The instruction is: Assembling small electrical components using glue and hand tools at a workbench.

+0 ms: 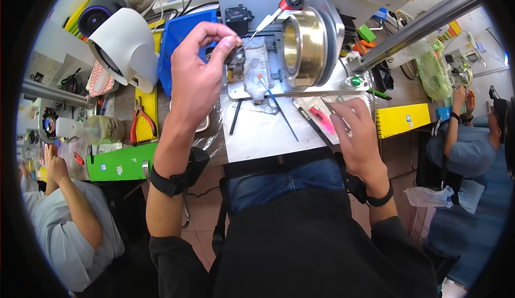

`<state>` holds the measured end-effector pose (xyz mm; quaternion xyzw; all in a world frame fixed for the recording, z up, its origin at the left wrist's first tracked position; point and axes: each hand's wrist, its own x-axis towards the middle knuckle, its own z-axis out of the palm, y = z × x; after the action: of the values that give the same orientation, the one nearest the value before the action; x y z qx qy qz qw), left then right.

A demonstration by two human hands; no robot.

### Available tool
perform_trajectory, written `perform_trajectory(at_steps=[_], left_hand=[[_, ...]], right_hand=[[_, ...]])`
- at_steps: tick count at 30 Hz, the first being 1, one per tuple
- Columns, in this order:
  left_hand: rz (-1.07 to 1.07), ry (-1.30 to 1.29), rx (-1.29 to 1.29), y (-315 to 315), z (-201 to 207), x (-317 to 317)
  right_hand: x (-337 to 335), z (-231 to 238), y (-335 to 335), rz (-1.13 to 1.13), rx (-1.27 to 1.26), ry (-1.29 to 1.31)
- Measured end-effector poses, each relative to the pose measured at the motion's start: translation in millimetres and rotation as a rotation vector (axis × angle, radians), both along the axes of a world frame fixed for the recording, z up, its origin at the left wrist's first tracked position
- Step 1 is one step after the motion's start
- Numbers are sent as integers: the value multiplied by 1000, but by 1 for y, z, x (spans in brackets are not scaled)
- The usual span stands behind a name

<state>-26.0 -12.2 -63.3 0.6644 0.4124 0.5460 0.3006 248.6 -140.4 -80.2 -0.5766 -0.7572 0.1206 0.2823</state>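
My left hand (199,75) is raised at the front of a bench machine, thumb and forefinger pinched together. Whatever sits between those fingertips is too small to make out. Just beside them is a metal block (256,72) covered in grey film, and right of it stands a large brass-coloured wheel (298,48). Over the white sheet's right side, my right hand (358,137) is closed round slim, pointed tweezers (328,106), tip toward the machine. A pink-handled tool (322,118), a dark slender tool (311,121) and a thin blue brush (281,113) lie nearby.
A blue bin (179,43) and white fan-like device (126,45) stand left, with red-handled pliers (142,121) on a yellow strip. A red-and-black handled tool (281,11) leans behind the block. A metal post (413,29) slants at right. Co-workers sit on both sides.
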Motion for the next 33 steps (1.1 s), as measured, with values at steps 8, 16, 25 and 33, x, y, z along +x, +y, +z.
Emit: perform_trajectory(at_steps=[8, 16, 25, 33], left_hand=[[-12, -18, 1, 8, 3, 4], [-75, 2, -47, 16, 3, -1], [-84, 4, -62, 16, 2, -1], [-93, 17, -65, 19, 2, 0]], right_hand=[[-90, 34, 21, 247, 237, 26], [-116, 27, 74, 68, 473, 127], [-119, 25, 82, 103, 464, 184], [-119, 24, 84, 91, 438, 161]])
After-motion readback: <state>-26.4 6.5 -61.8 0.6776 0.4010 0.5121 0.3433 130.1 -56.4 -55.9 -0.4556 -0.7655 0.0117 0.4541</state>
